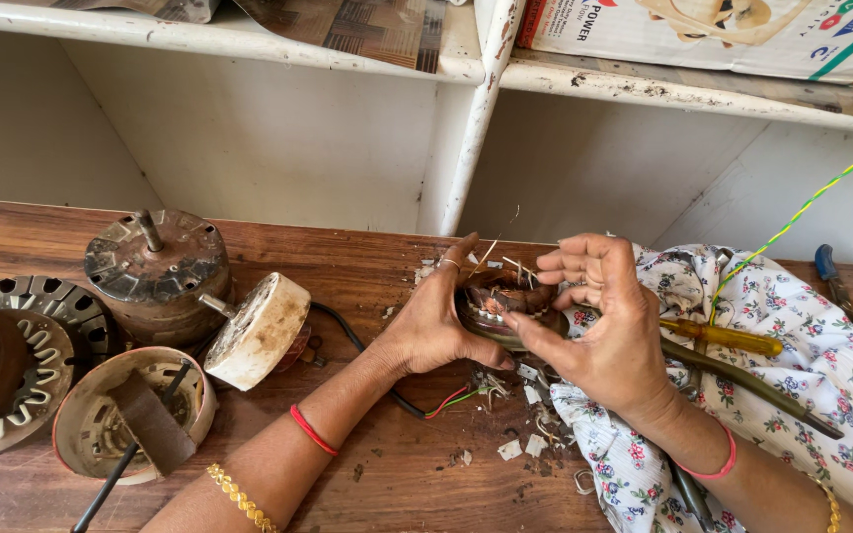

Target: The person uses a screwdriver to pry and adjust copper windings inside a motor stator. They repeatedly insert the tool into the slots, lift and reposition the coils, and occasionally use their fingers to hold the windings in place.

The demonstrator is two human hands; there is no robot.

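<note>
Worn brown wooden workbench (pixel 367 266), scratched, scattered with small chips and debris. Behind the workbench, plain white wall (pixel 278 148), bare. Above the workbench, white painted shelf (pixel 249 41), paint chipped and dirty, held by a slanted white upright post (pixel 476 118) rising from the workbench's back edge. Light even, soft shadow under the shelf.

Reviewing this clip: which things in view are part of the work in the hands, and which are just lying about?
In hand:
- wound motor stator, held between the left hand and right hand
- its red and green leads
- paper scraps beneath it

Lying about:
- motor housing with shaft
- white end cap
- open casing
- bare stator cores
- yellow-handled screwdriver
- floral cloth
</note>
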